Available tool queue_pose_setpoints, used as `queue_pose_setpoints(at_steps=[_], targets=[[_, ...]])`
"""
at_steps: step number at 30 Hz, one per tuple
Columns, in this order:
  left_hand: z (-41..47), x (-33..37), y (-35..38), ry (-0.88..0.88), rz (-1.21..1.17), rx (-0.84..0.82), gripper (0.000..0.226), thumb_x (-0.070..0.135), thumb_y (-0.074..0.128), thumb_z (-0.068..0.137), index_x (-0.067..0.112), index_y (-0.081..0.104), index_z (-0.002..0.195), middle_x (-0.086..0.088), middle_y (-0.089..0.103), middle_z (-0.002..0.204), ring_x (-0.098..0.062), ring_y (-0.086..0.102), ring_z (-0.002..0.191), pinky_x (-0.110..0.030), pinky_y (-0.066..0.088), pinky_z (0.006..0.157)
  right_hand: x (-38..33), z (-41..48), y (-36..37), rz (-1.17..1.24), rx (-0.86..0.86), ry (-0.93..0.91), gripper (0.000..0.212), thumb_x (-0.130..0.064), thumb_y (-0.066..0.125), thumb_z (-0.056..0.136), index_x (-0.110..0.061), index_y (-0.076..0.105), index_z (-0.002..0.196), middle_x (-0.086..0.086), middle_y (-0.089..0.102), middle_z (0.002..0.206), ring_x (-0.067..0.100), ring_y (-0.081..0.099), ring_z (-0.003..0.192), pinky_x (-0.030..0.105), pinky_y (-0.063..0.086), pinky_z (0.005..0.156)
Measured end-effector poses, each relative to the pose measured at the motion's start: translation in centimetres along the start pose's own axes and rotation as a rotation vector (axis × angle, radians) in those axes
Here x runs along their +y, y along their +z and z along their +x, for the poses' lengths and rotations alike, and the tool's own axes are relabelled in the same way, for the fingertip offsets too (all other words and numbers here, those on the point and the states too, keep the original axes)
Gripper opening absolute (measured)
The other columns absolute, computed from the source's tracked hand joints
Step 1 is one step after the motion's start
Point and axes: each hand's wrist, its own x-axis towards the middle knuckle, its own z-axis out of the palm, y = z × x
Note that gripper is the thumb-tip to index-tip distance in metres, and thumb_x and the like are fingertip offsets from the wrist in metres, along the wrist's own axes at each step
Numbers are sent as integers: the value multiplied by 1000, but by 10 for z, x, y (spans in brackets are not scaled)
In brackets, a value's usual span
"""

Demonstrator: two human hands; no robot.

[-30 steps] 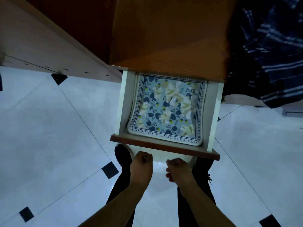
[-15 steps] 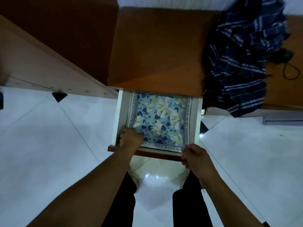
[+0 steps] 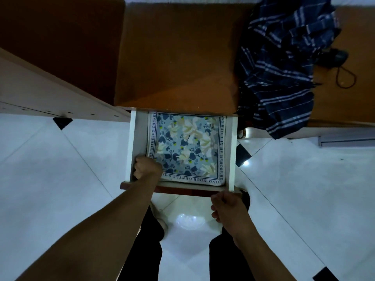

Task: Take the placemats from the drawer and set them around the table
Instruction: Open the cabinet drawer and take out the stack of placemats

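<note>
Head-camera view: the placemats [image 3: 187, 147] are seen at the centre of the frame, lying flat in the pulled-out drawer [image 3: 232, 151] as what looks like a stack, since layered edges show along the near side. The top one bears a blue and cream floral print framed by a band of lettering. The stack fills nearly the whole drawer floor, so only narrow margins are left by the white side walls, which is probably why a corner has been chosen as the place to take hold.

The left hand [image 3: 147, 168] is placed inside the drawer at the stack's lower-left corner, curled into a closed fist over the corner; whether cloth is actually pinched in it cannot be told, as the fingers are hidden beneath the knuckles. The right hand [image 3: 228, 205] is held just below the drawer's wooden front [image 3: 182, 192], at its right end, fingers curled loosely and clamped on nothing visible; it seems kept there to steady the drawer or to be ready for the other corner.

No placemat has yet been lifted out, so the task is judged to be at its very start.

Above the drawer the brown table top [image 3: 176, 57] is seen, where the mats are presumably to be laid. A dark blue striped cloth [image 3: 282, 67] is draped over its upper-right part. White floor tiles [image 3: 60, 169] fill the rest.
</note>
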Motion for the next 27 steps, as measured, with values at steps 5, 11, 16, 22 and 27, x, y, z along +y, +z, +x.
queue_pose_setpoints(at_steps=[5,11,16,22,27], targets=[[-2,7,-6,-48,-174,7,40,15,61,86,1,57,124,-19,63,123,-37,61,111,-36,50,89,-6,-1,-2,20,5,12,20,-21,60,91,-5,63,80,5,62,70,15,58,58,29,46,59],[6,0,-34,-366,-686,-411,17,12,59,90,9,57,106,-10,51,80,-17,47,69,-27,42,58,-22,5,-2,137,30,39,15,-13,55,93,-2,61,85,11,53,76,21,50,66,31,41,58],[-19,-5,-75,-325,-957,-594,4,8,61,89,11,59,90,-11,60,85,-19,54,72,-25,45,50,-36,14,2,365,69,228,26,-32,62,92,-7,60,100,15,62,83,23,59,61,35,57,61],[-35,-39,-107,-223,-1101,-808,48,13,56,83,4,51,130,-19,63,121,-27,56,100,-25,49,54,-47,23,3,662,-21,415,39,-44,71,83,-12,64,106,16,71,98,30,67,78,38,61,66],[-43,-64,-115,-206,-1015,-862,36,10,58,79,3,55,114,-19,71,94,-22,67,67,-26,54,47,-37,39,-3,728,-14,408,32,-21,64,91,-8,63,120,13,71,109,25,67,84,26,55,47]])
